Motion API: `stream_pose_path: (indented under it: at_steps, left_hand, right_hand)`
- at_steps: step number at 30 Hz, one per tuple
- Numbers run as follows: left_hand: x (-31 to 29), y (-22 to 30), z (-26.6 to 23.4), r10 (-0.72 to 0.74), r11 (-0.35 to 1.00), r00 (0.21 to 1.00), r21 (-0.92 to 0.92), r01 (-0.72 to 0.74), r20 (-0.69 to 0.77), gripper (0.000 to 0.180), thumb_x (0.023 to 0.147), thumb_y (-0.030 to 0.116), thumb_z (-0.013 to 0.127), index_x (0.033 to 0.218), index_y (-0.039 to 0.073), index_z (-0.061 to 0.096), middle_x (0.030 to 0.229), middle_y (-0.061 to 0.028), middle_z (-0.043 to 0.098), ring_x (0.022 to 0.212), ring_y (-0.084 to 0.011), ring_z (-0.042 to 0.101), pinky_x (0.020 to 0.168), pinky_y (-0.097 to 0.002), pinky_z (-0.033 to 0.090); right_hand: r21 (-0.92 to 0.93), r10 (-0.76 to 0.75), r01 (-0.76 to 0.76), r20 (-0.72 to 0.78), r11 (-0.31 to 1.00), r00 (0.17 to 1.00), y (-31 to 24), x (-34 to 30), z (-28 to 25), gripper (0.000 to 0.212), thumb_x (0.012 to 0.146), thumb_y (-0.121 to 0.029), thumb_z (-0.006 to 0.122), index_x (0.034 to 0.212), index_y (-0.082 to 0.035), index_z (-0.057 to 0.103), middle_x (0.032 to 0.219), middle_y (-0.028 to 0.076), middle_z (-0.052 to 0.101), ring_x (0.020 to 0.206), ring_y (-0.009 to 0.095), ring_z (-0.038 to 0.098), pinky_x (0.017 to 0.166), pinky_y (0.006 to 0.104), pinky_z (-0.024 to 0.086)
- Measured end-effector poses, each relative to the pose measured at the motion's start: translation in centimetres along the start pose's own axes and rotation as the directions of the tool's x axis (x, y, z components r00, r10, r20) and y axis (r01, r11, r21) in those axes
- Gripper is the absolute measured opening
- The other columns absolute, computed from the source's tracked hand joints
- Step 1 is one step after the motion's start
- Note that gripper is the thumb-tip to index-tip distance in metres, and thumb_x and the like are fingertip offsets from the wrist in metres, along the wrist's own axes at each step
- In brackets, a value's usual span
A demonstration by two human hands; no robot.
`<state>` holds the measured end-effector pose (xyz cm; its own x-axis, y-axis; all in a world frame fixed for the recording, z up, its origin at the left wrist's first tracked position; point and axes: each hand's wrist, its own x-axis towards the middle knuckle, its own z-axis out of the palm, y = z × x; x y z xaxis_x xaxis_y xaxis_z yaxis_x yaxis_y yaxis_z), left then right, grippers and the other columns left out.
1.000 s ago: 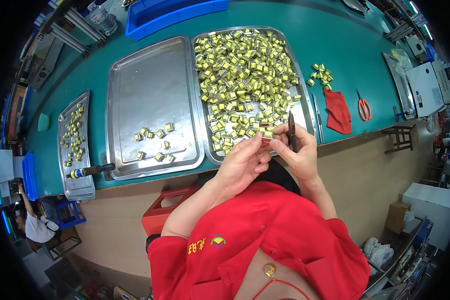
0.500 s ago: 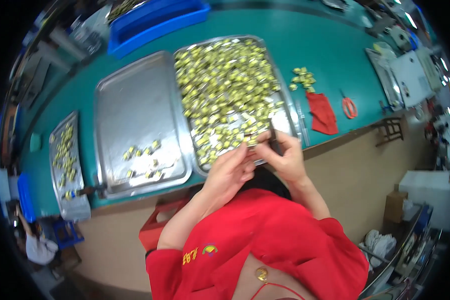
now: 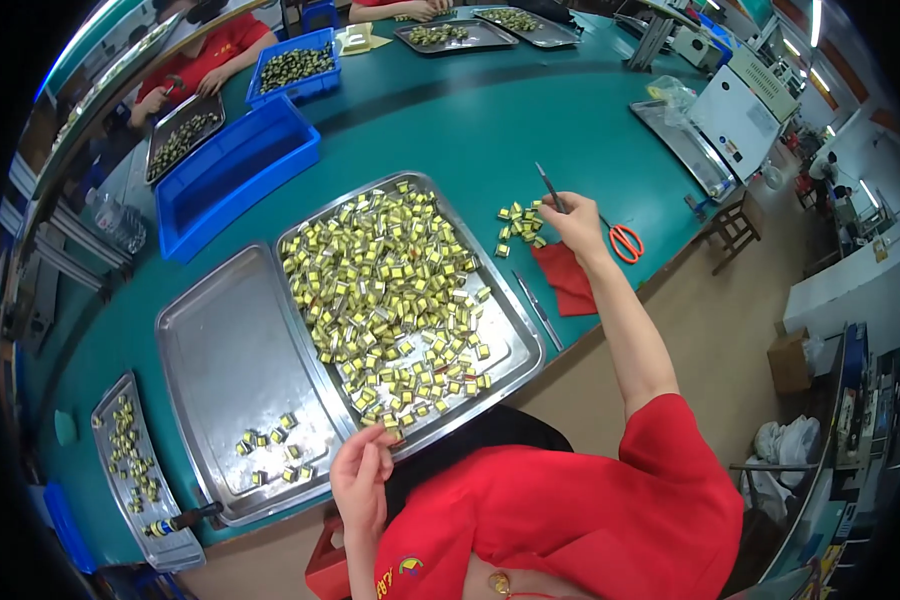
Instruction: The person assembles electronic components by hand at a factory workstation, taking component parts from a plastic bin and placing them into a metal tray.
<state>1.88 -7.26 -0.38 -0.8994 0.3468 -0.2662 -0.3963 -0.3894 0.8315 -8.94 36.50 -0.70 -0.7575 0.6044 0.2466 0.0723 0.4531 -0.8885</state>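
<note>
My left hand (image 3: 361, 478) is closed at the near rim of the full metal tray (image 3: 525, 345), its fingertips pinching a small yellow-and-silver component (image 3: 391, 426). That tray holds a dense heap of similar yellow components (image 3: 390, 270). Out to the right, my right hand (image 3: 575, 225) grips a slim dark pointed tool (image 3: 548, 185), tip pointing up and away. Below this hand lie a few loose yellow components (image 3: 518, 225) and a red cloth (image 3: 567, 283). Orange-handled scissors (image 3: 626, 243) are just right of it. A thin metal tool (image 3: 538, 310) rests beside the tray.
To the left, a second metal tray (image 3: 230, 365) holds several components; a narrow tray (image 3: 135, 465) stands farther left, with a black-handled tool (image 3: 183, 519) across the gap. An open blue bin (image 3: 235, 185) sits beyond. Co-workers in red sit across the green table (image 3: 450, 120).
My hands have parted: the right has swung out to the far right with the dark tool, the left has stayed by the tray's near rim. The view has shifted, showing more of the far table.
</note>
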Motion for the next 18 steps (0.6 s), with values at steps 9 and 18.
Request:
stream_pose_path:
  at_steps: [9, 18]
  left_hand:
    - [-1.6, -1.3, 0.4, 0.133, 0.941, 0.990, 0.318, -0.114, -0.041, 0.021, 0.091, 0.002, 0.052, 0.110, -0.003, 0.058, 0.090, -0.0121, 0.066, 0.064, -0.0067, 0.053, 0.054, -0.0188, 0.040]
    - [1.8, -0.3, 3.9, 0.372, 0.374, 0.837, 0.760, -0.532, 0.402, 0.017, 0.081, -0.002, 0.062, 0.098, 0.000, 0.066, 0.088, -0.0116, 0.067, 0.075, -0.0213, 0.062, 0.070, -0.0262, 0.048]
  right_hand:
    - [-0.298, 0.017, -0.008, 0.029, 0.955, 0.999, 2.7, -0.4, -3.4, 0.026, 0.073, -0.019, 0.067, 0.090, 0.000, 0.067, 0.066, 0.007, 0.062, 0.059, 0.014, 0.056, 0.056, 0.0292, 0.043]
    - [-0.634, -0.144, 0.152, 0.064, 0.758, 0.988, 2.0, -8.8, -6.3, 0.036, 0.071, -0.037, 0.073, 0.088, -0.006, 0.066, 0.081, 0.009, 0.060, 0.078, 0.025, 0.059, 0.067, 0.0366, 0.046]
